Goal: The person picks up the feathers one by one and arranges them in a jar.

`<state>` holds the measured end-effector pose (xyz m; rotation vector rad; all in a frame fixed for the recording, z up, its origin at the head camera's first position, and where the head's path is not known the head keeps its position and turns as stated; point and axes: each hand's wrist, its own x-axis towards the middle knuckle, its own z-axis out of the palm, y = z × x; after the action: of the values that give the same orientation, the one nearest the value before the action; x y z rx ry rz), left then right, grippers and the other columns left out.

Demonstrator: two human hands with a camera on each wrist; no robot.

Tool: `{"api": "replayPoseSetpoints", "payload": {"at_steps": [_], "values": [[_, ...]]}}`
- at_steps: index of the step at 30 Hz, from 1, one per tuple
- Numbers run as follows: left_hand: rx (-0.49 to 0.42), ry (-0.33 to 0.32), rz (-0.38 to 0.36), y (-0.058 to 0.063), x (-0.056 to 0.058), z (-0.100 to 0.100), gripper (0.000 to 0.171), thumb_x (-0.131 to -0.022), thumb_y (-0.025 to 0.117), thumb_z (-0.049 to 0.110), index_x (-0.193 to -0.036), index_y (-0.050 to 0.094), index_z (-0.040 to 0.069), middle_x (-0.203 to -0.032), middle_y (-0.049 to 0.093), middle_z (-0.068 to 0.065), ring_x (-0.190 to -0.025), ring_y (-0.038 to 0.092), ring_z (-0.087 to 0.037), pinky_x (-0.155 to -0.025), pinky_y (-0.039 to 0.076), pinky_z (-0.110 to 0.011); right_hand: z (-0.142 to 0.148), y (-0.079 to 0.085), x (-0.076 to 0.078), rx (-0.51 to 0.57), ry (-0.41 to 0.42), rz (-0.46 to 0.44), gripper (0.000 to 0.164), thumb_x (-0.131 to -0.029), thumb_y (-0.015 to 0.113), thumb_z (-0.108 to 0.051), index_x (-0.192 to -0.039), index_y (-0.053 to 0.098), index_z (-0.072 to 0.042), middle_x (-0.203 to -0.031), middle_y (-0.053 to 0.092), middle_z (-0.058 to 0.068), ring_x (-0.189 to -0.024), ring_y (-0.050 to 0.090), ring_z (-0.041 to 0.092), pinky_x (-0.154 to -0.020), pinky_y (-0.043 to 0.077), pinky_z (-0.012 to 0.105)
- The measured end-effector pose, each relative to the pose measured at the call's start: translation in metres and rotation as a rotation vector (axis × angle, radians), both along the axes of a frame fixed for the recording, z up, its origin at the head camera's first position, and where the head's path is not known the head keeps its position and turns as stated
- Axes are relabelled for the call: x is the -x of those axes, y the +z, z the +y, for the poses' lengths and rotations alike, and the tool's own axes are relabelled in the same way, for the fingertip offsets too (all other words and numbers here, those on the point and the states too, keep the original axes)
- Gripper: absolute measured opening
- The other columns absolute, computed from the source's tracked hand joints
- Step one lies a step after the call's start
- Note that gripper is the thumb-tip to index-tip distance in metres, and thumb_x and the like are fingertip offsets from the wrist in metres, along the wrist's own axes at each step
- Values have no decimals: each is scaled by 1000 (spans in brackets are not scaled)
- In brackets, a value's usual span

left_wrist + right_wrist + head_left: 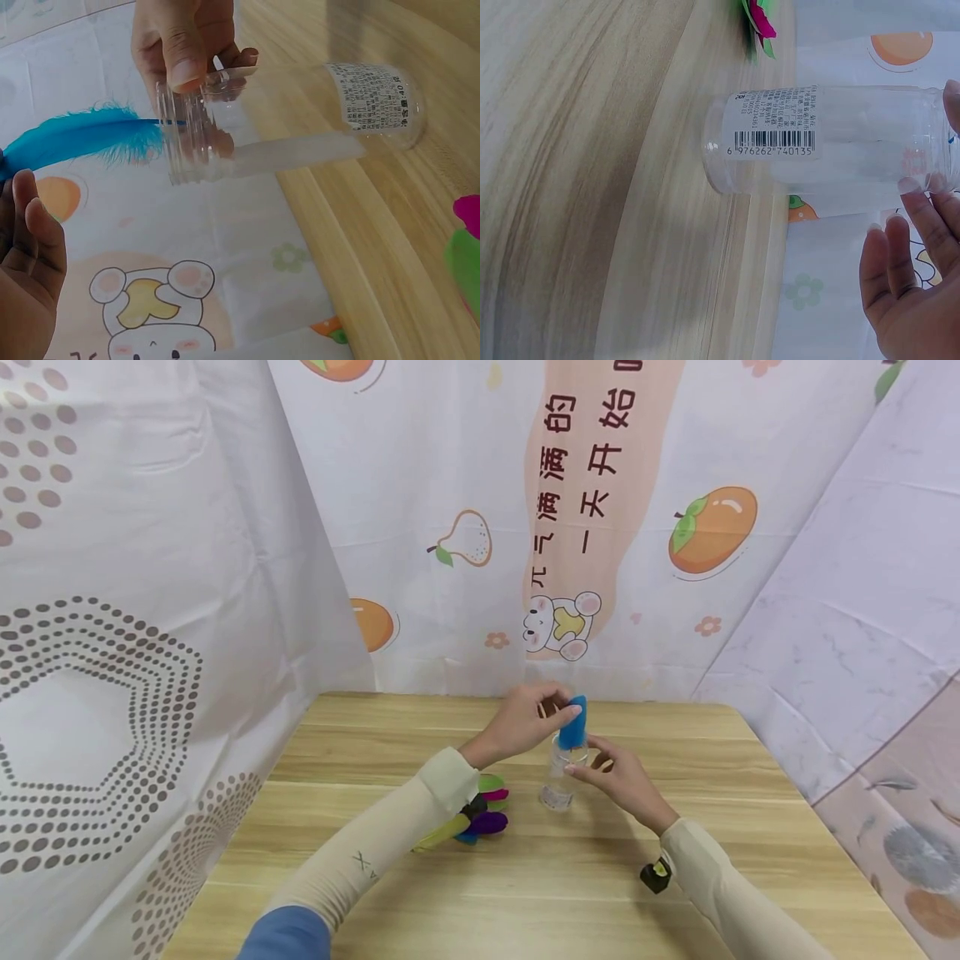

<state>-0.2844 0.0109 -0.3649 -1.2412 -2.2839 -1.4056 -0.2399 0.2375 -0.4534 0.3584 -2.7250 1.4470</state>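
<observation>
A blue feather (573,724) is pinched near its upper end by my left hand (524,722), above a clear plastic jar (558,781). In the left wrist view the feather's quill tip (161,121) reaches into the jar's mouth. My right hand (626,781) grips the jar near its rim with thumb and fingers. A white label with a barcode (772,124) wraps the jar's lower part, and no lid is on it. To the left, partly behind my left sleeve, lie several coloured feathers: purple (487,823), yellow (444,833), green, magenta and blue.
The wood-grain table (525,893) meets a printed cloth backdrop (450,635) at its far edge. More cloth hangs on the left (247,568) and right (810,610). A small black device (656,876) sits at my right wrist.
</observation>
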Motion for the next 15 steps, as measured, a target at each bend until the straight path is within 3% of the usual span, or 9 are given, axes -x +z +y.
{"api": "replayPoseSetpoints", "payload": {"at_steps": [12,15], "values": [[20,-15,-1,-8,0,5,13,-102,67,24,-102,74,13,-87,69,8,-72,59,-7,-67,52,-24,1,0,0,2,8,-2,66,-90,79,-45,-147,57,-19,-124,65,12,-94,61,27,-67,55,40],[31,-7,6,-11,0,6,13,-102,67,25,-102,74,14,-86,69,10,-72,59,-6,-75,48,-26,0,0,0,1,10,0,66,-90,79,-45,-147,57,-20,-123,64,13,-94,60,28,-67,55,40]]}}
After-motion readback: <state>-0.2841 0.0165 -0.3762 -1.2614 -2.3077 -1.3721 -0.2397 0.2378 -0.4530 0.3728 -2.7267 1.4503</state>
